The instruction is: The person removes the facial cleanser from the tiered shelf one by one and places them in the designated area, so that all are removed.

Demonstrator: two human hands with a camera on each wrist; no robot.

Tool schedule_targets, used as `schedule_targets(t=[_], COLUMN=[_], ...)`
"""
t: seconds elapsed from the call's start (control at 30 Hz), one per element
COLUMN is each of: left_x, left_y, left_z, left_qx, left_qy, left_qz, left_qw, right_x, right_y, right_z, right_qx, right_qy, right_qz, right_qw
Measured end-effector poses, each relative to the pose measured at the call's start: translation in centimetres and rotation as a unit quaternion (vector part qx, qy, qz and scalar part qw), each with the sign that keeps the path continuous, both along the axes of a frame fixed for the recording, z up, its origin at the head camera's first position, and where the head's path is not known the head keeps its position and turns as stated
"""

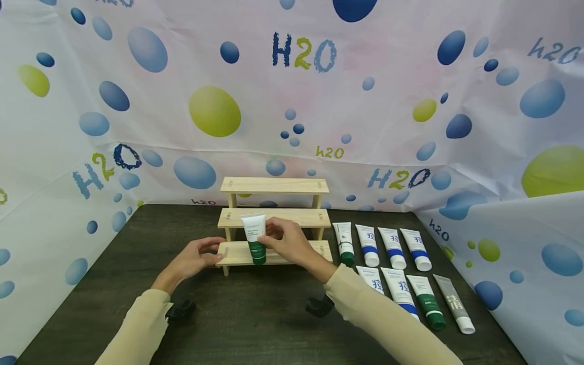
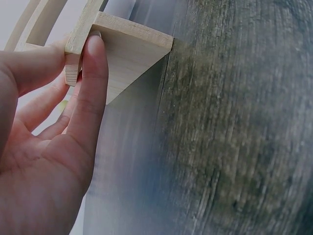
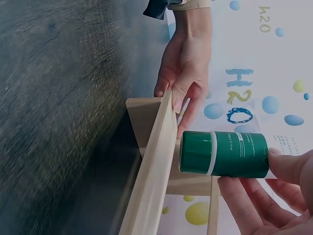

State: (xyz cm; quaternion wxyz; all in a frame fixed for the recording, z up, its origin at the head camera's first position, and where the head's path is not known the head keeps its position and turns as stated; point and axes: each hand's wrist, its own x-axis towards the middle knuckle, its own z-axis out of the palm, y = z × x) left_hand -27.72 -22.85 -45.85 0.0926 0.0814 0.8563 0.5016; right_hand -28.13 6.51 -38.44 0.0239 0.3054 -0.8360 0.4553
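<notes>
A three-step wooden rack (image 1: 274,218) stands against the back of the dark table. My left hand (image 1: 193,259) pinches the left end of its lowest step; in the left wrist view the thumb and fingers (image 2: 93,88) close around the board's edge. My right hand (image 1: 292,243) holds a white and green tube (image 1: 254,235) upright, green cap down, in front of the lowest step toward its left half. In the right wrist view the tube's green cap (image 3: 195,152) is close over the step's board (image 3: 151,171), with thumb and fingers around the tube's body.
On the table's right lie two rows of tubes: several white and blue ones (image 1: 392,247), green-capped ones (image 1: 426,301) and a grey tube (image 1: 454,304). A patterned cloth (image 1: 292,101) hangs behind the rack and along both sides.
</notes>
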Motion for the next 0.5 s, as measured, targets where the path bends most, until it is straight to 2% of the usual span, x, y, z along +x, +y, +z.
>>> schedule_targets(t=[0.5], left_x=[-0.2], left_y=[-0.2], left_z=[-0.1], left_qx=[-0.004], left_qy=[-0.005], left_qz=[0.011], left_qw=[0.9999], right_x=[0.5], right_y=[4.2], right_z=[0.9], right_qx=[0.001], right_qy=[-0.03], right_qz=[-0.023], right_qw=[0.9993])
